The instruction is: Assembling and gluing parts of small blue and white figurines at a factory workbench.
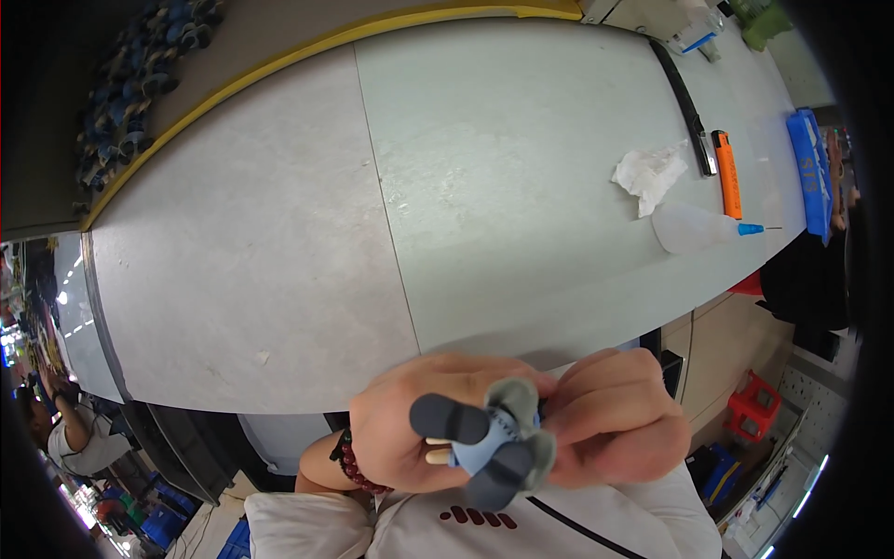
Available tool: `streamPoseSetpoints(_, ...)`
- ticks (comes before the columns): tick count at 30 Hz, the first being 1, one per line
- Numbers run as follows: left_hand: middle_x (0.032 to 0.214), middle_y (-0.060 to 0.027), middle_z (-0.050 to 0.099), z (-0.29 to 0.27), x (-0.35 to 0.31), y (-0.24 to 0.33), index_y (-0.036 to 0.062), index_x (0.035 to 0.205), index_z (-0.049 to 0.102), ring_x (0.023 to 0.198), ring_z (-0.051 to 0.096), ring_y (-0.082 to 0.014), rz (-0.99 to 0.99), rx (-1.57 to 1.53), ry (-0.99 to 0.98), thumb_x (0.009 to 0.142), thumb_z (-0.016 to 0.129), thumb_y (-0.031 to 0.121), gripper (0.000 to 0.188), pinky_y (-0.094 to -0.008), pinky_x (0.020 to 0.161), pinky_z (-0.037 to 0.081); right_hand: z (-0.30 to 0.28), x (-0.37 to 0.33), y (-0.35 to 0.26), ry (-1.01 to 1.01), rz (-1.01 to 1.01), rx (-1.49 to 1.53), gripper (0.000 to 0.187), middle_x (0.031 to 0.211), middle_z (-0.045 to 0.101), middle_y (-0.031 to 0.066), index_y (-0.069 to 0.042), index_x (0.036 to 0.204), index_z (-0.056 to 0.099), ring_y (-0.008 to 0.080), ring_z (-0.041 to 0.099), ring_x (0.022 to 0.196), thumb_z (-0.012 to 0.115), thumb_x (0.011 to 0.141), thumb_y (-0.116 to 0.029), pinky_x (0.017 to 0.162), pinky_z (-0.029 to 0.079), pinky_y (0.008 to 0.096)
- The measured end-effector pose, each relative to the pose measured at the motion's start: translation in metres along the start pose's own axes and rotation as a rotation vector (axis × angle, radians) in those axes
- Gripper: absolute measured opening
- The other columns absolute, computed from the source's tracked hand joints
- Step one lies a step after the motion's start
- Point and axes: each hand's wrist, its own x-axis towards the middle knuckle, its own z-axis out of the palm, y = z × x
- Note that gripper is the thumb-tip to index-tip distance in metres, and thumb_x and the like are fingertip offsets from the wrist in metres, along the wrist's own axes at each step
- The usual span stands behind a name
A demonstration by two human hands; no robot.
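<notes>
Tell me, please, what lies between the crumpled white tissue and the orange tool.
In the head view, the near end of the long black tool lies between them.

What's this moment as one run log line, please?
left hand: holding blue figure | right hand: curled beside it | bottle: lying on table
</notes>
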Motion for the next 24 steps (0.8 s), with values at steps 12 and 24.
streamPoseSetpoints(12,0.096,-0.0217,0.057,0.005,0.008,-0.003,-0.0010,0.095,0.052,0.078,0.059,-0.0271,0.149,-0.227,0.080,0.070,0.066,0.007,0.029,-0.0323,0.064,0.047,-0.067,0.009,0.024,0.594,-0.117,-0.529,0.052,0.114,0.042,0.0128,-0.007,0.108,0.040,0.0190,0.044,0.096,0.064,0.067,-0.030,0.070,0.039,0.0314)
streamPoseSetpoints(24,0.094,-0.0189,0.055,0.002,0.001,0.000,-0.0064,0.097,0.049,0.080,0.058,-0.0212,0.092,-0.089,0.126,0.069,0.068,0.003,0.035,-0.0280,0.064,0.046,-0.054,0.016,0.021,0.483,0.330,-0.421,0.039,0.079,0.057,0.0079,0.010,0.109,0.044,0.0143,0.054,0.071,0.050,0.083,-0.019,0.067,0.041,0.0215)
